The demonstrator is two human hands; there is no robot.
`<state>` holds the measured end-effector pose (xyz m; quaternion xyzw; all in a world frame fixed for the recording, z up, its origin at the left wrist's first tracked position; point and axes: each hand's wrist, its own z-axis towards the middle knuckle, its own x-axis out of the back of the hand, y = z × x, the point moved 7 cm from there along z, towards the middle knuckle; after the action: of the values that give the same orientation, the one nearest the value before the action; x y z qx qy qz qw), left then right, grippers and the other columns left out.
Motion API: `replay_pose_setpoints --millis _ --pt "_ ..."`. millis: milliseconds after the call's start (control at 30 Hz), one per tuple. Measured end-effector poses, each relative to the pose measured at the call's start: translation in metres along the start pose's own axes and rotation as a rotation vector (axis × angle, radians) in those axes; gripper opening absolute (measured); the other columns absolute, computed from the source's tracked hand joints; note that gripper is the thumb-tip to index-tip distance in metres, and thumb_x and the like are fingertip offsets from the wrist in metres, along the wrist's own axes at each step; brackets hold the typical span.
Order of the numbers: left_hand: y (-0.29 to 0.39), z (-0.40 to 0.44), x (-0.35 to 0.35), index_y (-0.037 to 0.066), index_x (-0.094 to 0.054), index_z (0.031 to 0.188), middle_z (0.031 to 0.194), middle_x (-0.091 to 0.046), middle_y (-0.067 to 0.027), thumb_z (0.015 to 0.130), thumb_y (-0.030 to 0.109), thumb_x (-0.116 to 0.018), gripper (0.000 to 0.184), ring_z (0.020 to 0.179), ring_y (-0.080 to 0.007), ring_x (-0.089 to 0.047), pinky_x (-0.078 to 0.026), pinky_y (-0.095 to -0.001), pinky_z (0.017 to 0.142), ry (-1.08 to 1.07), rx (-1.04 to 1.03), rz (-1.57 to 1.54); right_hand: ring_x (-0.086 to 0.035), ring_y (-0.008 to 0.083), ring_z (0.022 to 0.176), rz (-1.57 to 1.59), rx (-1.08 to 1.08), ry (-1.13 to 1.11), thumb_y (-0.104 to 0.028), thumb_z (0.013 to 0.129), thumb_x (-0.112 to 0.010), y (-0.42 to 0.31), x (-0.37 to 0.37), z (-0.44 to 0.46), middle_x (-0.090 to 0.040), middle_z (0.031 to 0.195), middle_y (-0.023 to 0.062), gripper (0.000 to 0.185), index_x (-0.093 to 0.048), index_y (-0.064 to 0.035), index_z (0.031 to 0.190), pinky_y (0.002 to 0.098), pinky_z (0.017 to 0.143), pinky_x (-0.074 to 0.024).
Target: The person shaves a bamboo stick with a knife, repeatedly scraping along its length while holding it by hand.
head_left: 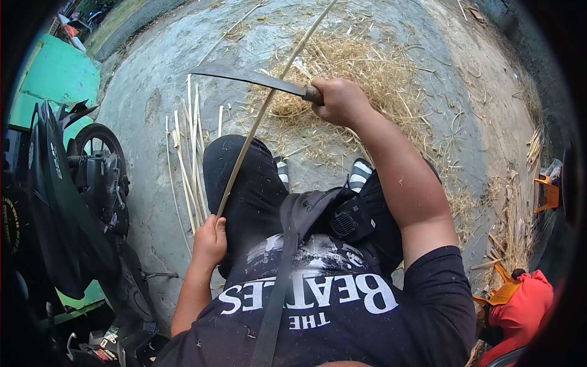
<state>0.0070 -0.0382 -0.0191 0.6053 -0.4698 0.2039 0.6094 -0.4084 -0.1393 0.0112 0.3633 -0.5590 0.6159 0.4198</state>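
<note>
My left hand (210,241) is closed round the near end of a long, thin bamboo strip (244,150), low beside my left thigh. The strip slants up and away past the top edge of the view. In my right hand (342,104) is the wooden handle of a machete (244,76), its long, slightly curved blade pointing left. That blade crosses the strip beyond my knees; whether it bites into the strip I cannot tell. Several pale split strips (191,153) lie on the ground left of my left leg.
A heap of curly shavings (348,67) covers the concrete ahead of my feet. On the left stands a dark motorcycle (73,183) near a green panel (61,76). Red cloth (526,306) and orange plastic pieces (547,192) are at the right, near more strips (513,232).
</note>
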Motion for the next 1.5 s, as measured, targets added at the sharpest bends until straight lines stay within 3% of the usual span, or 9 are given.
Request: replay_pose_setpoints --millis 200,400,667,800,933,1067,1167,1333,1500 --pt "0.003 0.004 0.000 -0.001 -0.050 0.083 0.066 -0.054 -0.0257 0.110 0.042 -0.051 0.051 0.063 -0.0483 -0.056 -0.042 -0.0507 0.057 -0.027 -0.020 -0.032 -0.071 0.0348 0.080 -0.134 0.343 -0.065 -0.026 0.080 -0.074 -0.061 -0.006 -0.024 -0.070 0.078 0.0113 0.021 -0.062 -0.0122 0.091 0.0496 0.074 -0.0542" --pt "0.000 0.001 0.017 -0.002 -0.050 0.083 0.067 -0.051 -0.0166 0.111 0.046 -0.049 0.055 0.061 -0.0251 -0.048 -0.042 -0.0421 0.060 -0.157 0.067 -0.120 -0.072 0.0357 0.092 -0.028 -0.077 -0.169 -0.022 0.080 -0.071 0.007 -0.014 -0.004 -0.074 0.092 0.0138 0.018 -0.070 -0.0141 0.096 0.0499 0.081 -0.0572" --pt "0.021 0.013 0.007 -0.001 -0.051 0.082 0.068 -0.056 -0.0247 0.110 0.041 -0.051 0.050 0.064 -0.0451 -0.056 -0.043 -0.0496 0.059 -0.085 0.005 0.011 -0.072 0.0388 0.088 -0.035 0.158 -0.248 -0.023 0.080 -0.072 -0.036 -0.029 -0.020 -0.073 0.087 0.0182 0.021 -0.070 -0.0108 0.097 0.0494 0.081 -0.0567" --pt "0.024 0.013 0.003 0.000 -0.051 0.082 0.068 -0.056 -0.0263 0.110 0.039 -0.052 0.047 0.068 -0.0523 -0.058 -0.042 -0.0539 0.057 -0.006 -0.039 0.039 -0.072 0.0373 0.099 0.307 -0.226 -0.243 -0.020 0.083 -0.069 0.026 -0.033 0.004 -0.075 0.101 0.0179 0.027 -0.073 -0.0103 0.107 0.0478 0.089 -0.0567" --pt "0.021 0.015 0.005 0.000 -0.051 0.082 0.067 -0.056 -0.0263 0.110 0.039 -0.052 0.048 0.066 -0.0515 -0.057 -0.041 -0.0528 0.057 -0.026 -0.032 0.037 -0.072 0.0371 0.101 0.166 -0.190 -0.199 -0.022 0.083 -0.070 0.021 -0.023 0.001 -0.075 0.102 0.0170 0.025 -0.073 -0.0123 0.106 0.0482 0.089 -0.0566" --pt "0.019 0.015 -0.001 0.000 -0.050 0.081 0.067 -0.056 -0.0261 0.110 0.039 -0.052 0.048 0.064 -0.0506 -0.056 -0.041 -0.0519 0.056 -0.026 -0.051 0.011 -0.072 0.0367 0.098 0.032 0.111 -0.211 -0.022 0.082 -0.070 -0.036 -0.015 -0.015 -0.074 0.097 0.0155 0.019 -0.072 -0.0124 0.098 0.0495 0.086 -0.0565" --pt "0.019 0.014 -0.002 0.000 -0.050 0.082 0.066 -0.055 -0.0259 0.110 0.039 -0.051 0.048 0.063 -0.0497 -0.056 -0.041 -0.0513 0.056 -0.005 -0.045 0.004 -0.070 0.0409 0.085 0.138 0.108 -0.148 -0.020 0.081 -0.070 -0.010 -0.024 -0.006 -0.072 0.086 0.0174 0.015 -0.069 -0.0104 0.092 0.0506 0.077 -0.0553" --pt "0.024 0.015 0.005 0.000 -0.050 0.082 0.066 -0.054 -0.0258 0.111 0.038 -0.051 0.048 0.062 -0.0494 -0.055 -0.041 -0.0510 0.056 -0.019 -0.023 -0.005 -0.070 0.0408 0.090 0.201 -0.187 -0.059 -0.017 0.081 -0.068 0.043 -0.032 0.012 -0.074 0.096 0.0178 0.019 -0.071 -0.0094 0.098 0.0484 0.082 -0.0556" --pt "0.017 0.017 -0.001 0.000 -0.050 0.083 0.066 -0.054 -0.0257 0.111 0.039 -0.050 0.048 0.062 -0.0492 -0.055 -0.041 -0.0502 0.056 -0.015 -0.044 -0.006 -0.072 0.0382 0.094 0.090 0.067 -0.172 -0.023 0.081 -0.072 -0.025 -0.019 -0.006 -0.073 0.093 0.0171 0.019 -0.071 -0.0116 0.097 0.0506 0.083 -0.0574"
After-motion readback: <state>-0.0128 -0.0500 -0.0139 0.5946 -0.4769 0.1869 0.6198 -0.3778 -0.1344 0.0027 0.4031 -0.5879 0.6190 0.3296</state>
